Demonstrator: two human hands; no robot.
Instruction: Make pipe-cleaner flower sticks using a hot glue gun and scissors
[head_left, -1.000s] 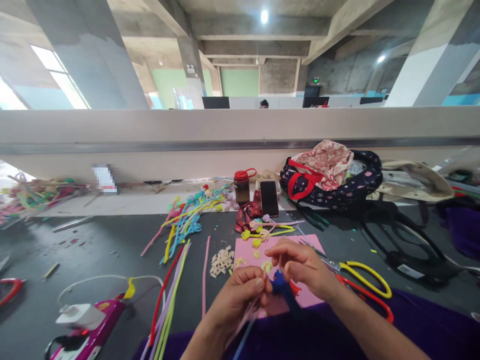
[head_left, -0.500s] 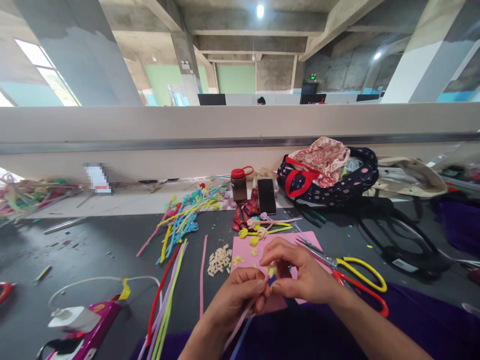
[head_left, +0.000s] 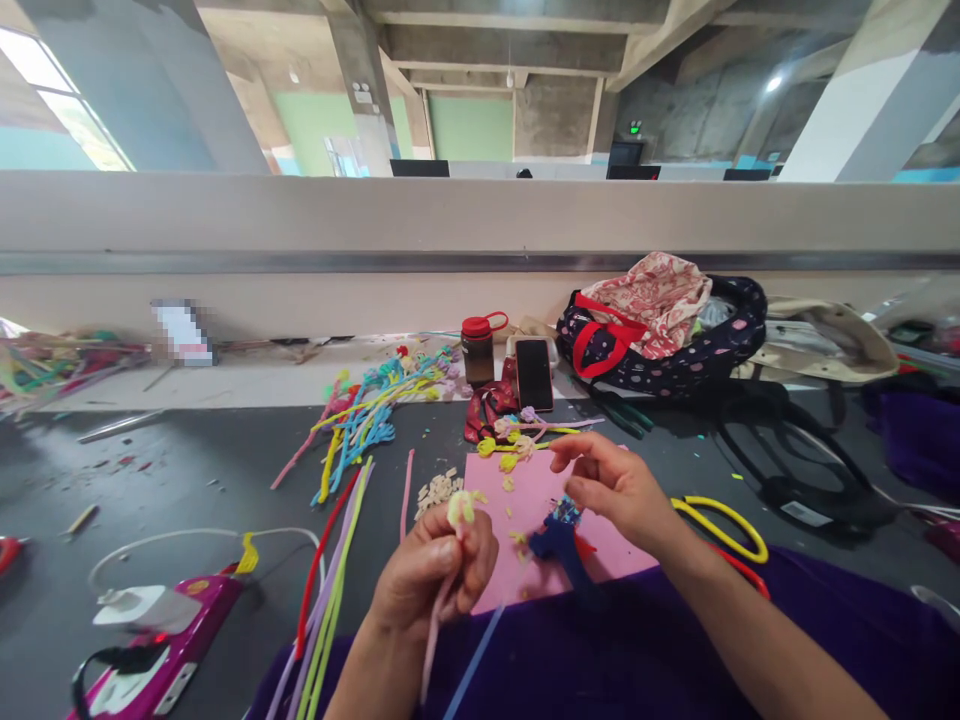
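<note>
My left hand (head_left: 435, 575) is closed around a pale pink pipe-cleaner stem with a small yellow-green bud (head_left: 461, 507) at its top, held upright above the table's near edge. My right hand (head_left: 619, 490) hovers over the pink sheet (head_left: 510, 490), a hand's width to the right, its fingers loosely curled and apart with nothing seen in them. A blue pipe-cleaner piece (head_left: 559, 537) lies on the sheet just under that hand. Finished small flowers (head_left: 525, 445) lie at the sheet's far edge.
Yellow-handled scissors (head_left: 724, 525) lie right of the sheet. Small beige bits (head_left: 439, 490), long pipe cleaners (head_left: 330, 590) and a coloured bundle (head_left: 375, 420) lie to the left. A pink glue gun (head_left: 150, 630) sits near left. A red-lidded bottle (head_left: 478, 350), phone (head_left: 534, 373) and dotted bag (head_left: 667, 345) stand behind.
My hands, working together at the bud, have come apart. The left hand moved left with the stem and bud; the right hand let go and drew back to the right.
</note>
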